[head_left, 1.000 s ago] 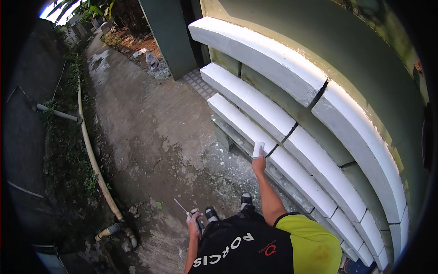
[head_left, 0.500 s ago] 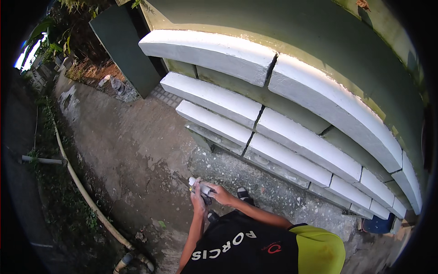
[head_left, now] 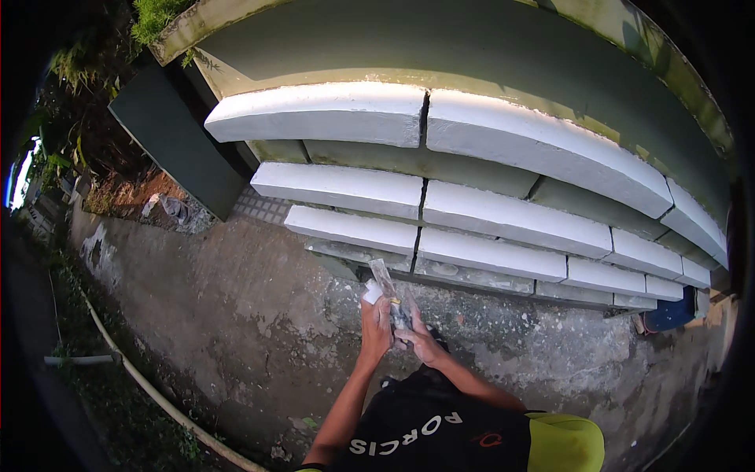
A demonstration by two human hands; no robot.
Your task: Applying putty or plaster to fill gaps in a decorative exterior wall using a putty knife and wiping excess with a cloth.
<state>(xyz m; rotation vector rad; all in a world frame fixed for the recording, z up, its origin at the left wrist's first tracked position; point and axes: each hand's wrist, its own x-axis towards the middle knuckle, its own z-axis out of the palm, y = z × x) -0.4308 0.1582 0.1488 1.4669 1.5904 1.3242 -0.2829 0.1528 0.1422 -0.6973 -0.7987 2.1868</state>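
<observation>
Both my hands are close together at the lower middle, dusted with white. My left hand [head_left: 376,329] is closed around a small white block [head_left: 372,293], which juts out above its fingers. Beside it a putty knife [head_left: 381,275] points up and away, its flat blade smeared whitish. A yellow bit shows where the blade meets the smeared handle. My right hand [head_left: 423,344] grips that handle, with one finger lying up along its side. The palms hide part of the handle and block.
Ahead runs a stepped wall with rows of white ledges [head_left: 338,224] split by dark gaps. A dark green panel [head_left: 169,141] stands at the left, and a pale pipe [head_left: 149,389] lies along plants. A blue container [head_left: 668,315] is at the right, on rough concrete ground [head_left: 220,315].
My hands have moved right and forward, nearer the ledges. The blade, which pointed left, now points up and away. My view has turned, so the ledges look more level.
</observation>
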